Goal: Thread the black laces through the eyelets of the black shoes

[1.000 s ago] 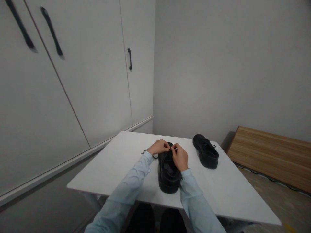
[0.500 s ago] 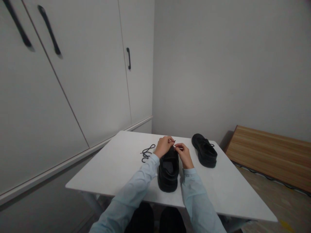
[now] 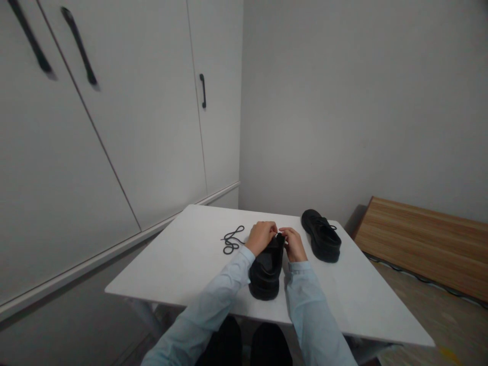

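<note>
A black shoe (image 3: 264, 285) rests on the white table in front of me, heel toward me and opening up. My left hand (image 3: 261, 238) is over the front of it, with thumb and fingers pinched at the lacing edge. A thin black shoelace (image 3: 231, 243) lies in loops on the table and runs under this hand; its end at the fingertips is hard to make out. From the other side, my right hand (image 3: 295, 246) is closed on the shoe's raised lacing flap (image 3: 281, 238). The hands hide the toe.
A second black shoe (image 3: 325, 240), laced, stands at the right rear of the white table (image 3: 175, 259). White cabinets (image 3: 160, 127) with dark handles line the left side, and a grey wall is behind. A wood-grain board (image 3: 423, 239) leans at the right.
My left hand has moved slightly right and down, bringing its fingertips close to the right hand's. The shoe's flap now stands up between them. The loose lace has shifted a little.
</note>
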### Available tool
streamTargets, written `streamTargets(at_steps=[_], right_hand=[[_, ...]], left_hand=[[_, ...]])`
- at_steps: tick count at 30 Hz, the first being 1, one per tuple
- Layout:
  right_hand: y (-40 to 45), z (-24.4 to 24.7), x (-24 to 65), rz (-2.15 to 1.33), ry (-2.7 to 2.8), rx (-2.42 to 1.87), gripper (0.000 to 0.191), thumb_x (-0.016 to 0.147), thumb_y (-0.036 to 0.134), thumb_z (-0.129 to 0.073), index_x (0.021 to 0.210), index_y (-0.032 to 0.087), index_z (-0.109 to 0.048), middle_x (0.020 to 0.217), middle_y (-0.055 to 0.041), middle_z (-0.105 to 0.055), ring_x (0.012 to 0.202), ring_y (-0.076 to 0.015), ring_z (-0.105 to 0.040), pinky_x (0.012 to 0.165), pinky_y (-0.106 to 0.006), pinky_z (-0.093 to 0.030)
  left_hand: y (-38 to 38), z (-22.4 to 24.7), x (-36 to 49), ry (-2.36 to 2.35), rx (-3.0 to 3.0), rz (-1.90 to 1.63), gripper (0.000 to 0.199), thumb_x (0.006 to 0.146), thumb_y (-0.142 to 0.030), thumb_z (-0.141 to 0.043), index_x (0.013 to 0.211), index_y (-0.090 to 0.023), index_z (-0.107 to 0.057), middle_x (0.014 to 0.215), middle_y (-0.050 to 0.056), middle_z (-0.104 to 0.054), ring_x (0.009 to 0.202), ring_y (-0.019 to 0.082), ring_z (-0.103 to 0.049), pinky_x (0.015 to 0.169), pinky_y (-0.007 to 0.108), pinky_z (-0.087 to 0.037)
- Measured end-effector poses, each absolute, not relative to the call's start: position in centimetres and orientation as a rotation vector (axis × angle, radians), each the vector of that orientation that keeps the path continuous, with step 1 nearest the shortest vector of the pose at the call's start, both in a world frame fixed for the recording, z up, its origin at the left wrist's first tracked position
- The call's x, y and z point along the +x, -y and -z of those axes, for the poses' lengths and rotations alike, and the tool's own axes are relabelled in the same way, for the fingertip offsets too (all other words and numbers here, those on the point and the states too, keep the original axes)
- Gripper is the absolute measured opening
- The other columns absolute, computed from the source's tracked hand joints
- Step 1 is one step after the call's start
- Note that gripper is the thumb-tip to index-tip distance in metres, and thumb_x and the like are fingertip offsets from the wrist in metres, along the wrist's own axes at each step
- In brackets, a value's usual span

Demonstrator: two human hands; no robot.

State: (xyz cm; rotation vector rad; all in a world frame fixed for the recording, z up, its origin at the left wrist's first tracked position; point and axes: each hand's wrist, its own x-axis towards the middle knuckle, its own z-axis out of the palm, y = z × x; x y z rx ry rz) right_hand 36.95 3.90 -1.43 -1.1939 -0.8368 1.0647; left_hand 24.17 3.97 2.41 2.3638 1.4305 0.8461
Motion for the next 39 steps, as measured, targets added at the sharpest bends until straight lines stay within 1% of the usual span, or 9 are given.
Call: streamTargets(at_steps=[7,15,23,26,29,31,35,37,39], right_hand=[[-3.9,1.5,37.1,-1.108,0.751,-1.184,0.022,0.048,0.022,-0.049,0.066,0.018,-0.059,0.056,0.0041,-0.050,0.050,-0.0098,-0.045,0.044,-0.020,-0.032],[-3.9,1.6,37.0,-1.101,0.744,-1.166,0.019,0.049,0.022,-0.050,0.065,0.018,-0.059,0.056,0.0038,-0.050,0.049,-0.0093,-0.045,0.044,-0.019,-0.030],[-3.9,1.8,36.8,-1.090,0.794,-1.139,0.015,0.052,0.027,-0.055,0.063,0.018,-0.059,0.057,0.0031,-0.052,0.053,-0.0106,-0.049,0.047,-0.020,-0.036],[-4.1,2.1,36.9,-1.027,0.863,-1.174,0.016,0.054,0.030,-0.055,0.065,0.018,-0.058,0.058,0.0026,-0.053,0.056,-0.0123,-0.051,0.049,-0.022,-0.039],[-4.6,2.7,37.4,-0.865,1.022,-1.307,0.017,0.057,0.032,-0.054,0.067,0.019,-0.058,0.060,0.0012,-0.056,0.059,-0.0148,-0.053,0.051,-0.024,-0.041],[-4.9,3.1,37.8,-0.736,1.146,-1.428,0.014,0.060,0.034,-0.055,0.061,0.020,-0.055,0.058,0.0004,-0.057,0.057,-0.0155,-0.053,0.050,-0.025,-0.041],[-5.2,3.8,38.2,-0.749,1.290,-1.510,0.028,0.070,0.039,-0.054,0.049,0.021,-0.048,0.047,0.0010,-0.052,0.050,-0.0143,-0.050,0.046,-0.024,-0.040],[-5.3,4.1,38.2,-0.816,1.301,-1.487,0.031,0.073,0.042,-0.051,0.050,0.021,-0.048,0.045,0.0018,-0.051,0.046,-0.0137,-0.050,0.043,-0.024,-0.040],[-5.3,4.2,38.1,-0.851,1.298,-1.466,0.032,0.073,0.044,-0.050,0.052,0.021,-0.047,0.044,0.0028,-0.050,0.043,-0.0132,-0.049,0.041,-0.024,-0.040]], left_hand=[[-4.1,-2.2,24.3,-1.424,2.471,-0.753,0.016,0.077,-0.015,-0.057,0.081,-0.020,-0.071,0.083,0.006,-0.072,0.082,0.020,-0.064,0.078,0.028,-0.046],[-3.6,-2.7,24.7,-1.496,2.502,-0.706,0.017,0.077,-0.016,-0.055,0.081,-0.018,-0.072,0.081,0.009,-0.071,0.081,0.022,-0.064,0.077,0.032,-0.047],[-3.5,-2.7,24.9,-1.581,2.510,-0.611,0.019,0.081,-0.019,-0.053,0.087,-0.019,-0.072,0.091,0.010,-0.070,0.090,0.022,-0.063,0.083,0.032,-0.047],[-3.5,-2.5,25.0,-1.621,2.508,-0.603,0.019,0.082,-0.021,-0.054,0.089,-0.020,-0.072,0.095,0.009,-0.069,0.093,0.022,-0.063,0.084,0.031,-0.047],[-3.5,-2.5,25.0,-1.635,2.477,-0.618,0.018,0.080,-0.022,-0.057,0.087,-0.021,-0.073,0.094,0.008,-0.069,0.094,0.022,-0.062,0.083,0.031,-0.047],[-3.6,-2.4,25.0,-1.632,2.451,-0.640,0.017,0.080,-0.022,-0.057,0.086,-0.020,-0.073,0.094,0.008,-0.070,0.094,0.022,-0.062,0.084,0.030,-0.046],[-3.7,-2.0,25.0,-1.605,2.414,-0.719,0.013,0.079,-0.020,-0.059,0.084,-0.019,-0.071,0.092,0.008,-0.071,0.092,0.022,-0.063,0.082,0.031,-0.046],[-3.8,-1.7,25.0,-1.588,2.387,-0.779,0.013,0.079,-0.019,-0.059,0.087,-0.019,-0.070,0.088,0.008,-0.071,0.089,0.023,-0.064,0.080,0.031,-0.046],[-3.8,-1.6,25.1,-1.568,2.362,-0.835,0.019,0.079,-0.016,-0.057,0.095,-0.020,-0.067,0.083,0.007,-0.071,0.086,0.024,-0.064,0.077,0.032,-0.046]])
